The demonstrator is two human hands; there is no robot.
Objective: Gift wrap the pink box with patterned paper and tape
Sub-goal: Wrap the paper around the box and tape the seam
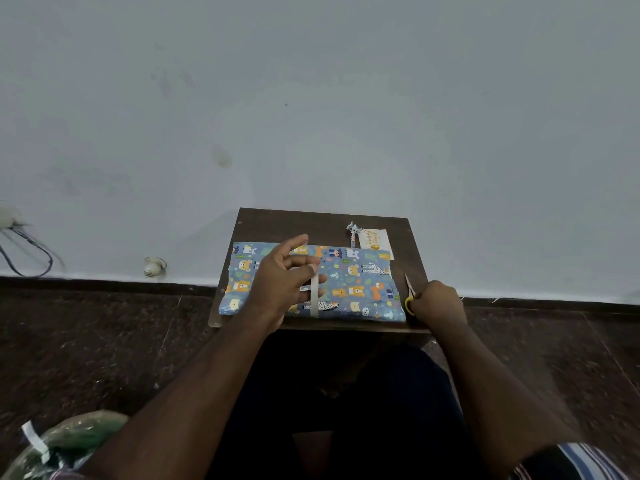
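A person seated before a small dark wooden table [263, 220] works on a parcel wrapped in blue animal-print paper [360, 285], which lies flat across the tabletop. The left hand [282, 284], over the parcel's middle, pinches a pale strip of tape [314, 294] hanging between its fingers. At the parcel's 3 o'clock edge, the right hand [438, 301] grips yellow-handled scissors [410, 294]. A gift tag [372, 239] lies at 1 o'clock.
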